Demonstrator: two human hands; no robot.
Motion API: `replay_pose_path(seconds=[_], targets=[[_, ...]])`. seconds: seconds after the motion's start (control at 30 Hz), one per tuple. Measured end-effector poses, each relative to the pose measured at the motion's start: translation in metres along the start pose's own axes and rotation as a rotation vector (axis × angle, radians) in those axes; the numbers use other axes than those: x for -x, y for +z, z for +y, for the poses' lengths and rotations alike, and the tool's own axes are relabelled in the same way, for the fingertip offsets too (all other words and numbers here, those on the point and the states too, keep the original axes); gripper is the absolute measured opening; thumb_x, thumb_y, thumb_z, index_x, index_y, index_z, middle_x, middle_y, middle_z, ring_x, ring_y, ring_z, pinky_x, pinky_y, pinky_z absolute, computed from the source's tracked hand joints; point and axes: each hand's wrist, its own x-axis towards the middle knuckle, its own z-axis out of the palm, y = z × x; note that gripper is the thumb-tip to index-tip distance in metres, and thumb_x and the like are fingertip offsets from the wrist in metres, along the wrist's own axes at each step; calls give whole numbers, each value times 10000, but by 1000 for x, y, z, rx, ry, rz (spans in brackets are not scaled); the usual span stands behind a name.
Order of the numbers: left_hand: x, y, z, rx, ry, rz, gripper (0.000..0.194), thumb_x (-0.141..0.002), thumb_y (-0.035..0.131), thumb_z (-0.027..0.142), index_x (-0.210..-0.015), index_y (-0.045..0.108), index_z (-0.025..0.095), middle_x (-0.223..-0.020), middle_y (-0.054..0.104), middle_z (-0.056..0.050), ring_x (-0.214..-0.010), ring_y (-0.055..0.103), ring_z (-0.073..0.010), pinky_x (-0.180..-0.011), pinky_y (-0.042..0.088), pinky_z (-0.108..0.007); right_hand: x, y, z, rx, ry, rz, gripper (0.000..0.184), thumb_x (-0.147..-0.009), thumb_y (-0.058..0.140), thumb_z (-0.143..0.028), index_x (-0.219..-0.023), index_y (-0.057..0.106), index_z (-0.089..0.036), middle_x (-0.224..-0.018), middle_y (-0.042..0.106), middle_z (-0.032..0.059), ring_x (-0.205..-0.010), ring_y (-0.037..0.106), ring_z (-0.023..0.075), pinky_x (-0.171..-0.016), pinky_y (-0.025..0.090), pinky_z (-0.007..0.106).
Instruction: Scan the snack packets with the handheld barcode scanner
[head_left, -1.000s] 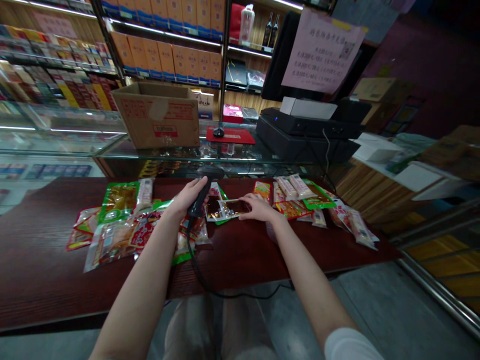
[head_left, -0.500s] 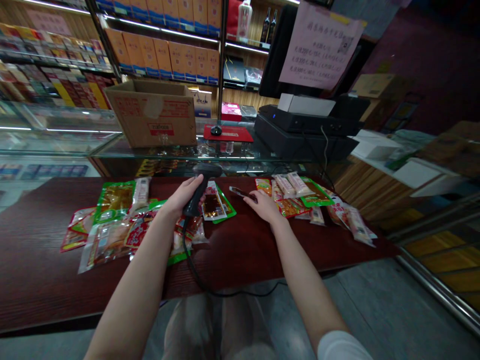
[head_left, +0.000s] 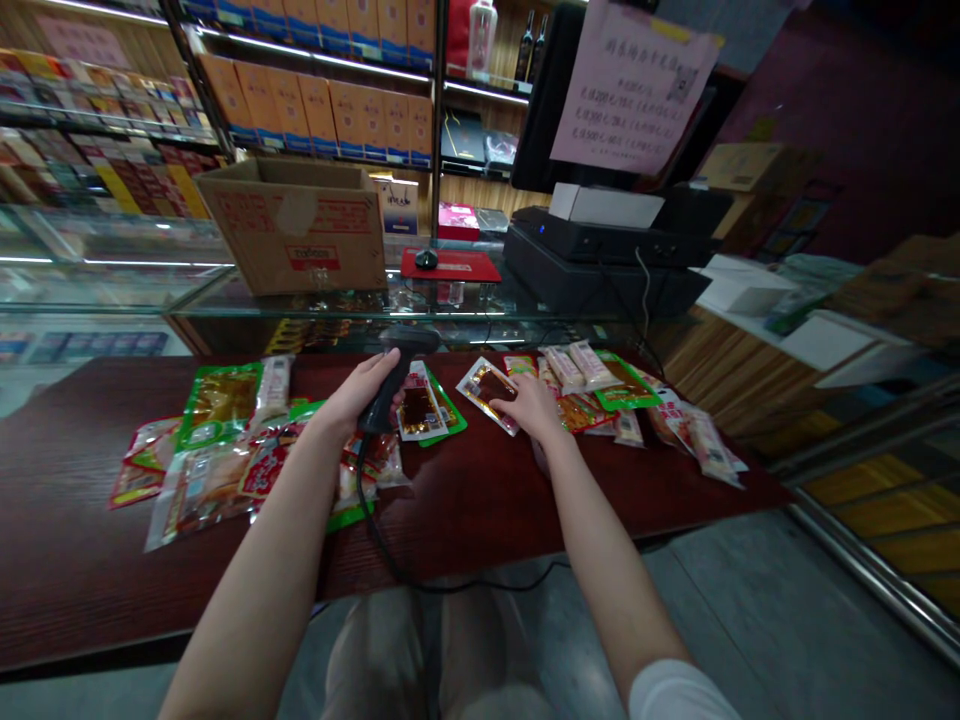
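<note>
My left hand [head_left: 373, 388] is wrapped round the handle of a black barcode scanner [head_left: 409, 342], whose cord [head_left: 382, 545] runs down over the table's front edge. In my right hand [head_left: 531, 405] is a small snack packet [head_left: 484, 388] with a white border and a dark, shiny middle, gripped at its right side and tilted up. Between the hands, a similar dark packet [head_left: 418, 408] lies on a green-edged packet [head_left: 452, 420]. Several snack packets [head_left: 217, 480] are heaped by my left arm. To the right of my right hand lies another group, including white sausage-shaped packs [head_left: 592, 365].
A dark red wooden table [head_left: 457, 510] carries the packets. Behind it, a glass counter holds an open cardboard box [head_left: 300, 235], a mouse [head_left: 426, 259] on a red pad [head_left: 469, 266], and a black cash drawer [head_left: 600, 270] below a monitor with a pink notice [head_left: 634, 95].
The packet in my right hand has turned from nearly edge-on to showing its broad face. My left hand keeps the scanner in about the same place. The view has shifted slightly.
</note>
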Motion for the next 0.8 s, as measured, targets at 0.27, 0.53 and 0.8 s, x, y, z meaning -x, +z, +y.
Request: replay_pose_path(seconds=[0.27, 0.53, 0.8], targets=[[5, 14, -3, -167, 163, -173, 509, -750, 678, 667, -818, 524, 186, -696, 616, 8, -464, 501, -72, -413, 404, -196, 0, -15, 7, -304, 51, 316, 296, -859, 617, -437, -1071, 670, -237, -917, 722, 61, -829, 642, 262, -789, 474, 364], [3, 20, -10, -380, 127, -268, 619, -804, 508, 754, -722, 569, 144, -493, 520, 2, -434, 462, -89, -442, 365, -209, 1, -4, 1, -314, -66, 279, 287, -850, 629, -410, -1063, 696, -229, -956, 745, 53, -843, 668, 247, -785, 483, 342], [2, 23, -12, -387, 146, -226, 640, -777, 507, 786, -681, 554, 155, -471, 507, 8, -414, 439, -88, -430, 339, -215, 2, -3, -3, -210, -48, 264, 291, -853, 619, -410, -1044, 698, -205, -965, 740, 76, -870, 664, 265, -804, 480, 359]])
